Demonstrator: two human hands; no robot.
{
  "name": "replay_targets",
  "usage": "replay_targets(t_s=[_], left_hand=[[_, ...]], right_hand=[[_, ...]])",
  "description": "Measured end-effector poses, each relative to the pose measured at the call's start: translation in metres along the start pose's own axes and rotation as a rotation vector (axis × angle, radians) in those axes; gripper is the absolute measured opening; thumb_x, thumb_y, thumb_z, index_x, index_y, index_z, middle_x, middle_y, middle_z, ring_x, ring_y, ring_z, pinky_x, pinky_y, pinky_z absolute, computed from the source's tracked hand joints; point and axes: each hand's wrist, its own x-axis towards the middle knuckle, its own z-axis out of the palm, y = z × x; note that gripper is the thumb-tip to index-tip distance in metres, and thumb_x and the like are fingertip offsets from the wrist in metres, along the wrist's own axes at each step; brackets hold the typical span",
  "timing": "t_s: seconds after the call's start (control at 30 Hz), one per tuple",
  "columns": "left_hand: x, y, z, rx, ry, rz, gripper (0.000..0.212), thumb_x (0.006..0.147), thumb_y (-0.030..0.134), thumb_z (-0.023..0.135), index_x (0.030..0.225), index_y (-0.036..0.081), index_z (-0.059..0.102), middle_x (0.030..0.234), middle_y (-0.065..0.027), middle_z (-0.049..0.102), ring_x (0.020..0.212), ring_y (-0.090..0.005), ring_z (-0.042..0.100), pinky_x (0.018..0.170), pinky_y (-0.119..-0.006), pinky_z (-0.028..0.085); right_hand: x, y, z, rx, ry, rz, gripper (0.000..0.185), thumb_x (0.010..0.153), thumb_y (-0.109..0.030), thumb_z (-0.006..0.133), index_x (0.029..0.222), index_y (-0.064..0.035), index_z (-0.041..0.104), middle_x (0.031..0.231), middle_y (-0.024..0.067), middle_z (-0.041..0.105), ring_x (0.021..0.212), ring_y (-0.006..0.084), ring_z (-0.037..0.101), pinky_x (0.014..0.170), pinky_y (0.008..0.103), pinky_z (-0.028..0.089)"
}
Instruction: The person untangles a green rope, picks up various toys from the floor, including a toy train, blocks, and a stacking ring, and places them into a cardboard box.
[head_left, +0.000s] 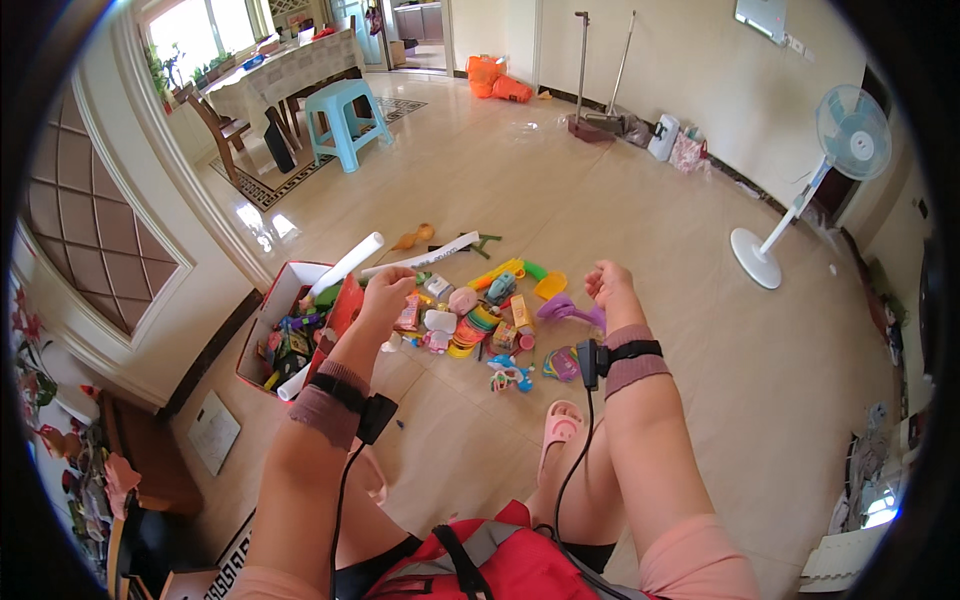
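Observation:
My left hand (389, 291) is over the right edge of a red-and-white cardboard box (251, 341) full of small toys; its fingers are bent, and whether they hold anything is unclear. My right hand (608, 283), loosely curled, is by a purple plastic toy (564, 308). Between the hands lies a toy pile with a rainbow spring (476, 328), a pink piggy-like toy (463, 300), a teal toy car (501, 287) and a yellow scoop (551, 285). Nearer me lie a blue-and-white toy (513, 371) and a multicoloured disc-shaped toy (561, 363). A white tube (348, 264) leans in the box.
Behind the pile lie another white tube (427, 258) and an orange toy (412, 237). A blue plastic stool (347, 120) stands by the dining table at the back left. A pedestal fan (757, 259) stands to the right. A flat white panel (214, 433) lies at the left.

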Motion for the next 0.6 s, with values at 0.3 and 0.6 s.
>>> replay_targets(t_s=[0.3,0.6], left_hand=[[0.017,-0.027,0.017,0.079,-0.152,-0.126,0.021,0.084,0.013,0.062,0.101,0.0,0.063,0.087,-0.0028,0.063,0.075,-0.0067,0.056,0.062,-0.023,0.044],[0.03,-0.022,0.034,0.025,-0.196,-0.16,0.018,0.084,0.011,0.061,0.097,0.0,0.062,0.085,-0.0009,0.061,0.074,-0.0076,0.053,0.063,-0.023,0.042]], right_hand=[[0.006,0.004,0.009,0.099,0.04,0.077,0.012,0.087,-0.015,0.056,0.09,-0.0043,0.052,0.066,0.0082,0.054,0.056,0.0196,0.057,0.047,0.0322,0.048],[0.022,-0.003,0.023,0.096,-0.001,0.089,0.015,0.088,-0.016,0.057,0.095,-0.0042,0.052,0.071,0.0087,0.056,0.062,0.0203,0.059,0.053,0.0327,0.05]])
